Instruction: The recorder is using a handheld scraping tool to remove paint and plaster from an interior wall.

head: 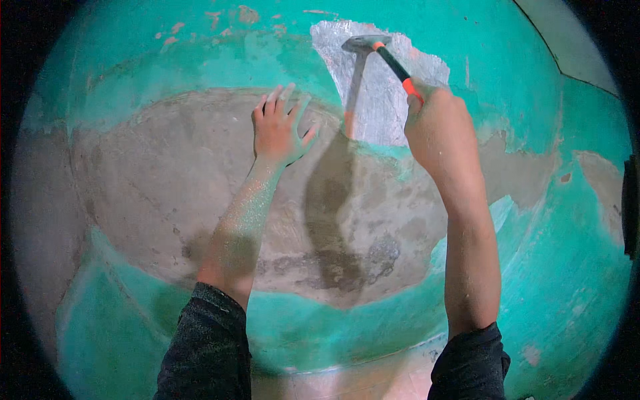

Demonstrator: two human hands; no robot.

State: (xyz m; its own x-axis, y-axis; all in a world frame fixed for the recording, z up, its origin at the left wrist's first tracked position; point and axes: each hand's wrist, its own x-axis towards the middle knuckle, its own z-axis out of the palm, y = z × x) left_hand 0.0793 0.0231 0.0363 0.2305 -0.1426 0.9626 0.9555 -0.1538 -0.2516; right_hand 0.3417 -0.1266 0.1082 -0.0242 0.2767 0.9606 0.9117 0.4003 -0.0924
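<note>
My right hand (440, 120) grips the lower handle of a hammer (393, 62) with a metal head and a black and orange handle. The hammer's head lies over a pale grey, rough patch (382, 112) where the green paint is gone; whether it touches the wall I cannot tell. To the left, my left hand (281, 122) rests with spread fingers against a bare plaster area (165, 165), its fingertips near the upper paint edge. Nothing is held in it. Greenish-white dust coats its forearm.
Green paint (200, 65) surrounds the bare plaster on the wall, with small chips above. Toward the right the wall turns at a corner (555, 145). A tiled floor (345, 382) shows at the bottom. A dark object (631, 207) stands at the far right rim.
</note>
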